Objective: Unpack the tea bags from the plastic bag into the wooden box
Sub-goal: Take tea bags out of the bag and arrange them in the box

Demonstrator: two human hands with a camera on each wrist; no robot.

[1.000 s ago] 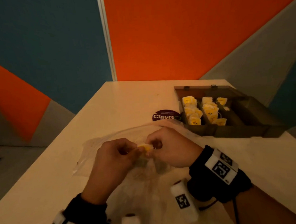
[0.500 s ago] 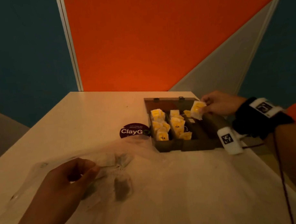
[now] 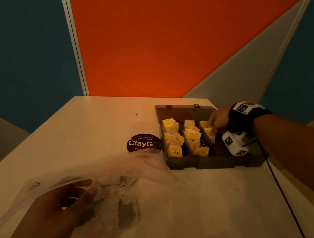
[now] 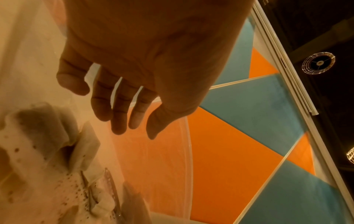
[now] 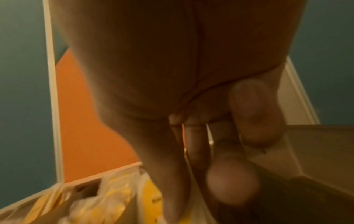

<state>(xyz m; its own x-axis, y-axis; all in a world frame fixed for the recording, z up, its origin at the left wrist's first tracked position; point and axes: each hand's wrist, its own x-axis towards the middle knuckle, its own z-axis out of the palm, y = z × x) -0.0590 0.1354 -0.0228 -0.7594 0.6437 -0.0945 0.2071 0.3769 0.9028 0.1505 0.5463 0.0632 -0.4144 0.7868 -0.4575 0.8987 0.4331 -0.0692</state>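
The open wooden box [image 3: 214, 163] stands at the back right of the table, with several yellow-tagged tea bags [image 3: 175, 150] in its left and middle compartments. My right hand [image 3: 214, 124] reaches into the third compartment and pinches a tea bag [image 3: 210, 132] there. In the right wrist view, the thumb and fingers of the right hand [image 5: 201, 174] close on its yellow tag [image 5: 151, 195]. The clear plastic bag [image 3: 145, 165] lies in front with a few tea bags [image 3: 128, 209] inside. My left hand [image 3: 84, 189] rests at the bag's mouth, fingers [image 4: 122, 118] straight, holding nothing.
A round purple ClayGo sticker [image 3: 143, 143] lies left of the box. A dark cable [image 3: 279, 185] runs from my right wrist along the table's right edge. Loose tea crumbs [image 3: 119, 189] are scattered inside the bag. Orange and blue wall panels stand behind the table.
My right hand carried a tea bag from the plastic bag to the box and has lowered it into the third compartment. My left hand let go and stays at the bag, fingers straightened.
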